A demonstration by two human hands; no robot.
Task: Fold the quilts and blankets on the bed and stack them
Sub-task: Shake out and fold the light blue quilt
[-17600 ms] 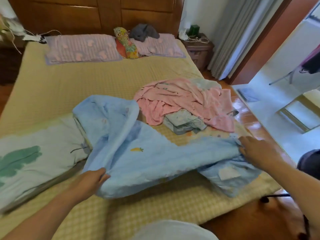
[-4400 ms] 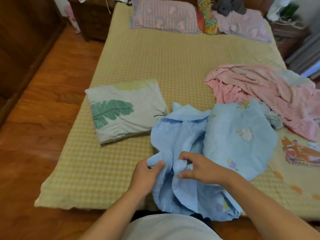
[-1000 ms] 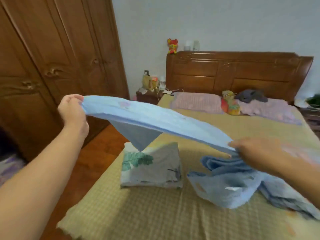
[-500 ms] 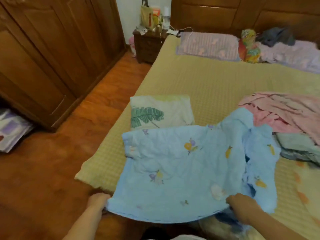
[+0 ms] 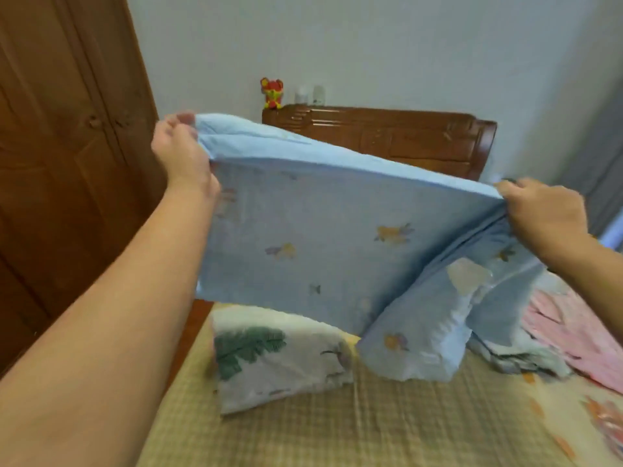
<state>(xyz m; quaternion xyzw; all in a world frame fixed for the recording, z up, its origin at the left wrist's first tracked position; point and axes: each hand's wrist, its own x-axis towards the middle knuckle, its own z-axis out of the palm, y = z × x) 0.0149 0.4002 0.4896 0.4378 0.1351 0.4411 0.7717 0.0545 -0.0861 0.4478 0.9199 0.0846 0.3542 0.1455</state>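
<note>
Lifting the blue quilt (image 5: 320,237) back off the bed (image 5: 387,429) — left hand (image 5: 180,153) and right hand (image 5: 546,210) each pinched a top corner, grip clamped on cloth — shook out for another fold.

You've swung the blue quilt (image 5: 337,230) up off the bed again, left hand (image 5: 180,153) high, right hand (image 5: 546,214) lower, its right end now drooping onto the mattress.
</note>
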